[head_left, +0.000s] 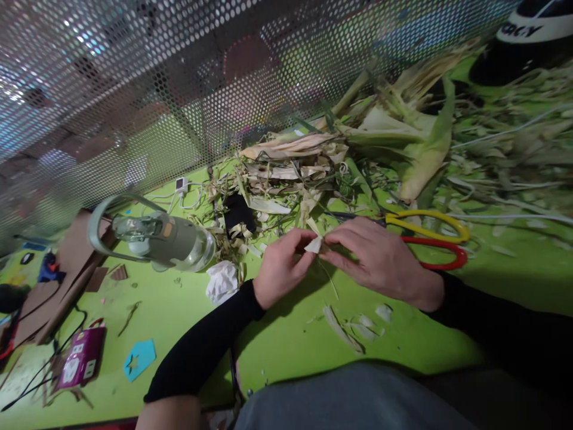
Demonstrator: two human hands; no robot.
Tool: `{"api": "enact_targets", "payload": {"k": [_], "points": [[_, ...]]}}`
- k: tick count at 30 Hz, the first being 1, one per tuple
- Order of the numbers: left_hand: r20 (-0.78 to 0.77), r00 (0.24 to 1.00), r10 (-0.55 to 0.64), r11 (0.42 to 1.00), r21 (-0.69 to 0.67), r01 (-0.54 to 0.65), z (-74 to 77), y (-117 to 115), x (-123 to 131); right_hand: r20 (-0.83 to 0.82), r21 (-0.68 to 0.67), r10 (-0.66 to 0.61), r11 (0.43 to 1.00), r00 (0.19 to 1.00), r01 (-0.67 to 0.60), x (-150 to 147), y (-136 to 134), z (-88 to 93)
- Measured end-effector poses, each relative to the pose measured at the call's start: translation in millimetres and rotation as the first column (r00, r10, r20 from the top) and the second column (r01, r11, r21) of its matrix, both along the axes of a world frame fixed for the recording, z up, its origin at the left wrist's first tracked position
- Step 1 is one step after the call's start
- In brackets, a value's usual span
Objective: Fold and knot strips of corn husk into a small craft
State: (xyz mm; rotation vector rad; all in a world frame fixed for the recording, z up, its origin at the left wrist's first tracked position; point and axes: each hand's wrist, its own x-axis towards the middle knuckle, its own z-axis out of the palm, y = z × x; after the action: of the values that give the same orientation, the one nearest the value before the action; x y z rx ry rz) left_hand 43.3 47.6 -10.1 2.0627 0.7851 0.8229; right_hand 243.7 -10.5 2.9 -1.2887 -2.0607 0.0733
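Note:
Between my fingertips is a small pale piece of corn husk (314, 245), folded or bunched up, with a thin strand hanging below it. My left hand (285, 263) pinches it from the left, thumb and forefinger together. From the other side my right hand (380, 257) grips it with thumb and forefinger. Scissors with a yellow and a red handle (463, 258) lie just beyond my right wrist, their blades partly hidden. Below my hands, several husk scraps (342, 328) are scattered on the green table (286, 346).
Corn husks (416, 149) and shreds heap along a perforated metal screen (179, 89). To the left stand a pale green bottle (179, 239), crumpled white tissue (222, 282), a purple box (81, 356), a blue pentagon (139, 359) and brown cardboard (58, 292). A dark phone-like object (239, 214) lies among the shreds.

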Motion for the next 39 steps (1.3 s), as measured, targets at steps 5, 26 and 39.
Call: {"api": "enact_targets", "payload": {"k": [5, 26, 39], "points": [[-0.076, 0.997, -0.034, 0.940, 0.336, 0.057, -5.8, 2, -2, -0.064, -0.076, 0.065, 0.995, 0.996, -0.069, -2, 1, 1.8], [0.277, 0.960, -0.048, 0.567, -0.783, 0.255, 16.3, 10, 6, -0.490, -0.488, -0.179, 0.867, 0.853, -0.099, 7, 11, 6.3], [0.313, 0.948, 0.066, 0.645, -0.738, 0.199, 24.1, -5, 12, -0.375, -0.347, 0.039, 0.921, 0.926, -0.179, 15, 20, 4.1]]}}
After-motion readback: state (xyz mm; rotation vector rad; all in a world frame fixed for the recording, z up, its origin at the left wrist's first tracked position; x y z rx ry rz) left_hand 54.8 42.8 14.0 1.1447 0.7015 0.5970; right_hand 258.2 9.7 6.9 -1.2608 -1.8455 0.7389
